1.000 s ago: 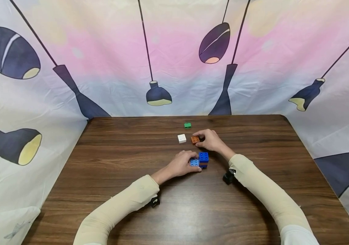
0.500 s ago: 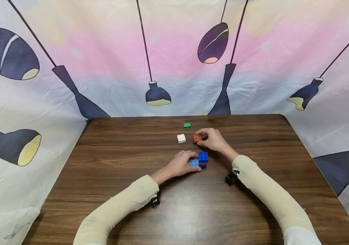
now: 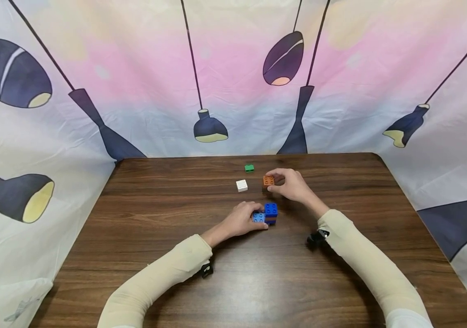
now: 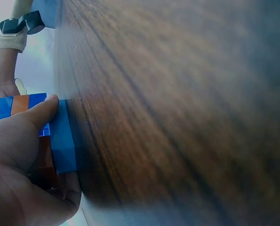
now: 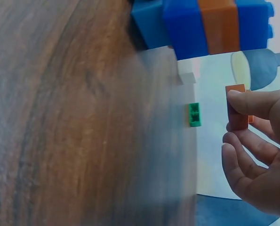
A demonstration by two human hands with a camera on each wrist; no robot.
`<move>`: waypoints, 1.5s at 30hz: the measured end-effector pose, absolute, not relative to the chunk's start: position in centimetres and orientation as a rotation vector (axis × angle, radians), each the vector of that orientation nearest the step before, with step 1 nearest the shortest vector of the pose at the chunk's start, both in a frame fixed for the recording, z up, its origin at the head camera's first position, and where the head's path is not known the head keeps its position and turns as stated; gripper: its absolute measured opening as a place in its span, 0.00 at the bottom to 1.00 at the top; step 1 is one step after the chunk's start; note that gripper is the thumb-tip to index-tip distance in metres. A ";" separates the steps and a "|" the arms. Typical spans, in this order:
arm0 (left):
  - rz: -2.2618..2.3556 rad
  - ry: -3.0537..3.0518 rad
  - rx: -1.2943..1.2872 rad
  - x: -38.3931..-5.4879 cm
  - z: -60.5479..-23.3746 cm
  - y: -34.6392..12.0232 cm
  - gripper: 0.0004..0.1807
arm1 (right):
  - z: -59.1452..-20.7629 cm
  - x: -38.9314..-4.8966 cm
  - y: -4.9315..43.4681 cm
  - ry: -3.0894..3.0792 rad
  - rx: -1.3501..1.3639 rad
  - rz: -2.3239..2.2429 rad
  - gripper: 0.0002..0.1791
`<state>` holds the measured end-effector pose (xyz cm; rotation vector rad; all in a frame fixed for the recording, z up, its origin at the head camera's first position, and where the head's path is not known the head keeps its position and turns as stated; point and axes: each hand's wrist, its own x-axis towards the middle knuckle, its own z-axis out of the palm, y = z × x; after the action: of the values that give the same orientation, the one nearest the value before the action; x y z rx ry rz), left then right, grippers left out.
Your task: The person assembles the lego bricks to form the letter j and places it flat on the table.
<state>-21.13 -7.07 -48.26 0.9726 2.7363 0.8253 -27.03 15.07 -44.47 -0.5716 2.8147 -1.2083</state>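
Observation:
My left hand grips a brick stack on the wooden table, thumb on the near side and fingers on the far side. Its taller end is dark blue with an orange layer; a lighter blue brick shows its studs between my fingers. In the left wrist view, a blue bottom brick lies along the table, with a brownish brick behind my palm. Beyond the stack, my right hand pinches an orange brick between thumb and fingers, raised above the tabletop.
A white brick lies left of the orange one, and a small green brick sits farther back. The table's far edge meets a hanging cloth printed with lamps.
My right hand has moved right and slightly away with the orange brick, leaving a wider gap from the white brick. The left hand holds the stack in place.

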 end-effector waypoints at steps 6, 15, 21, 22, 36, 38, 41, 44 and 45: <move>0.848 2.729 0.963 -21.0 -48.3 -7.0 0.24 | -43.6 -26.2 15.5 2.814 -0.591 -1.239 0.22; 0.859 2.727 0.980 -21.1 -48.3 -7.1 0.25 | -42.3 -24.8 15.6 2.807 -0.627 -1.273 0.23; 0.856 2.732 1.001 -21.1 -48.4 -7.1 0.25 | -41.6 -23.7 15.7 2.814 -0.679 -1.273 0.22; 0.859 2.732 1.005 -21.1 -48.4 -7.1 0.25 | -41.5 -23.5 15.7 2.816 -0.685 -1.272 0.22; 0.878 2.724 1.010 -21.1 -48.2 -7.0 0.24 | -40.8 -21.5 16.1 2.862 -0.775 -1.276 0.22; 0.875 2.725 1.007 -21.1 -48.2 -7.0 0.24 | -40.7 -21.1 16.2 2.863 -0.774 -1.267 0.22; 0.870 2.727 1.006 -21.1 -48.2 -7.0 0.24 | -40.6 -20.6 16.2 2.865 -0.774 -1.265 0.23; 0.864 2.728 1.006 -21.1 -48.2 -7.0 0.24 | -40.7 -20.3 16.3 2.871 -0.780 -1.261 0.23; 0.862 2.727 1.008 -21.1 -48.2 -7.0 0.24 | -40.8 -20.2 16.3 2.873 -0.785 -1.261 0.23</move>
<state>-21.06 -7.00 -48.15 1.0078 2.7270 0.8618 -20.21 16.31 -40.77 -0.7846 2.8728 -1.2610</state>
